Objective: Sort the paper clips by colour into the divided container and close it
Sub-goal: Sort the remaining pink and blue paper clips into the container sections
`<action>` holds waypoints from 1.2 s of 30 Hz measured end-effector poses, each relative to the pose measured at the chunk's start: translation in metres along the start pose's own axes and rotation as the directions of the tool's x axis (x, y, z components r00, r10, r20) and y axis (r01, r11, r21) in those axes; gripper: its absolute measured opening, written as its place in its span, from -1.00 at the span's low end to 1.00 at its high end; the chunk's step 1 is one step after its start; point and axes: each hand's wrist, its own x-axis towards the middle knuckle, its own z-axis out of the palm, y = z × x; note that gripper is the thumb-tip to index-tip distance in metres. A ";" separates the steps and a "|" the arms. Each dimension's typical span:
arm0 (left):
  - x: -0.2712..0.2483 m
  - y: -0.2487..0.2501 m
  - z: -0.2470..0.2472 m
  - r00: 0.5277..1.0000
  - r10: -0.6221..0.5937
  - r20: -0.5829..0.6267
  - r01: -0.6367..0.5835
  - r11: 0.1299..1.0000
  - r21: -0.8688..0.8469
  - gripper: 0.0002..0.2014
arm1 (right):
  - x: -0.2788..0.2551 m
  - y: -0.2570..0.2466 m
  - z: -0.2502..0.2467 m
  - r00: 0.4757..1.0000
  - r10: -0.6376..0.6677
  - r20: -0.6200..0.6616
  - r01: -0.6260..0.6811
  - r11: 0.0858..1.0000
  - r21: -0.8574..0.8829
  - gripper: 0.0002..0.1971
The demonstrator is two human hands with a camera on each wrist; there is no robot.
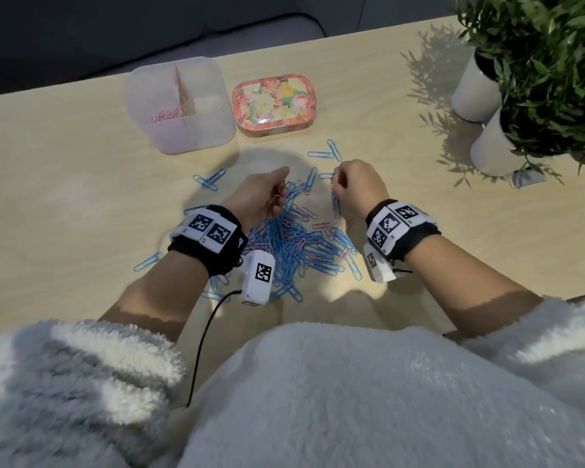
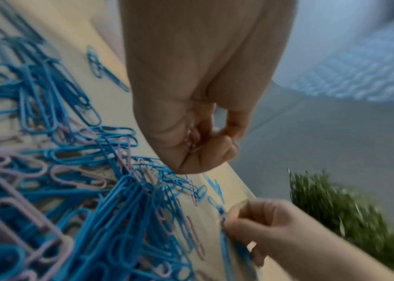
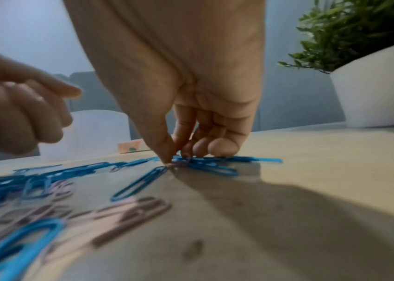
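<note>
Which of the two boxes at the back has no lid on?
The clear plastic container on the left: its top is open, with pink paper clips inside. The flowery tin beside it is shut.

Pale wood desk, dim room

The desk (image 1: pixel 402 106) carries two white plant pots (image 1: pixel 475 92) at its far right corner, their leaves casting sharp shadows leftward; beyond the desk's far edge sits a dark grey sofa (image 1: pixel 48 38).

Bare bench (image 1: pixel 65 204) left of clip pile (image 1: pixel 294 251); container (image 1: pixel 183 130) and floral tin (image 1: pixel 272 104) behind; plant pots (image 1: pixel 487 143) block far right.
</note>
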 end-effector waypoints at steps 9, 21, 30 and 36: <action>0.015 -0.007 0.018 0.931 0.292 0.220 -0.308 0.301 0.903 -0.82 | -0.029 0.031 -0.021 0.971 0.146 0.191 -0.230 0.793 0.564 -0.69; 0.016 -0.011 0.025 0.930 0.292 0.222 -0.298 0.253 0.920 -0.85 | -0.038 0.034 -0.011 0.872 -0.338 0.354 0.366 0.930 -0.014 -0.91; 0.015 -0.005 0.035 0.976 0.126 0.180 -0.215 0.710 0.670 -0.85 | -0.053 0.050 -0.005 0.885 -0.376 0.273 0.438 0.872 -0.219 -0.88; 0.011 -0.014 0.039 0.938 0.175 0.299 -0.341 0.308 0.888 -0.82 | -0.040 0.053 -0.024 0.979 0.076 0.190 -0.160 0.860 0.484 -0.72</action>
